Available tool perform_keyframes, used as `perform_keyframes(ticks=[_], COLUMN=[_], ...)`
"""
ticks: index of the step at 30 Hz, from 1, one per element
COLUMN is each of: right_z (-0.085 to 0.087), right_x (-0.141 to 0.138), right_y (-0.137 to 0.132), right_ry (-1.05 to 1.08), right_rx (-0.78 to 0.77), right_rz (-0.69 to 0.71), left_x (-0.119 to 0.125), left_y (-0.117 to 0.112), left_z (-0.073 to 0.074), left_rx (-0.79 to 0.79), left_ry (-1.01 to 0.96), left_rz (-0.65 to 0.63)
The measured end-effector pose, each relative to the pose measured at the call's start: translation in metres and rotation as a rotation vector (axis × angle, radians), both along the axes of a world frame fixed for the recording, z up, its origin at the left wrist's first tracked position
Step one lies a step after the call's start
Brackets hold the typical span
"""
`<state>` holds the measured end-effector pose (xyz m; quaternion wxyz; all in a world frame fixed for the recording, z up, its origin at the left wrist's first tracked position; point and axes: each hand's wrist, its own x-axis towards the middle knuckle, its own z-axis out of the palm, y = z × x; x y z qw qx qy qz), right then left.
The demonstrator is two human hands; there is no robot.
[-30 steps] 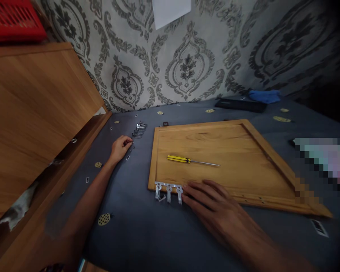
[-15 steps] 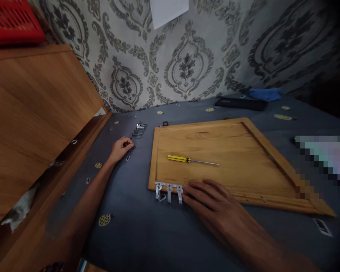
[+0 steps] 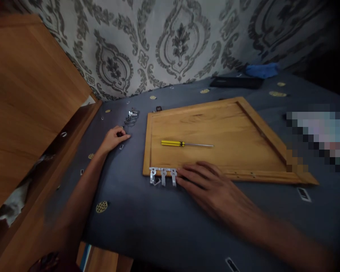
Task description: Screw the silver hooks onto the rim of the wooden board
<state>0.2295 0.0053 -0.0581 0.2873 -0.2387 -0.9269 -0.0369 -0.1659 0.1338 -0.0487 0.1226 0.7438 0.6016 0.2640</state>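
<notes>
A wooden panel lies flat on a grey-blue cloth. My right hand rests on the panel's near edge with its fingers stretched out flat, touching a silver metal bracket fixed at the near left corner. A yellow-handled screwdriver lies on the panel. My left hand reaches far left on the cloth, its fingers pinched on a small dark part I cannot make out. A pile of small metal hardware sits just beyond that hand.
A wooden cabinet stands along the left. Patterned wallpaper backs the scene. A dark flat object and a blue cloth lie at the far right. Small loose parts are scattered over the cloth. A blurred patch covers the right side.
The view has tilted down, so everything sits higher in the frame. Both hands stay at the same spots relative to the panel and the hardware.
</notes>
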Motion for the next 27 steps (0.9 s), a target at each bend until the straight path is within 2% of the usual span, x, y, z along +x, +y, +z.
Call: perform_keyframes(ticks=[11,27], right_z=[-0.002,0.000], right_x=[-0.001,-0.002], right_y=[-0.001,0.001], right_ry=[0.018,0.064], right_rx=[-0.025,0.011], right_rz=[0.009,0.006], left_x=[0.005,-0.014], left_y=[0.000,0.005], left_z=[0.006,-0.008], left_rx=[-0.014,-0.047], left_ry=[-0.025,-0.005], left_rz=[0.006,-0.039])
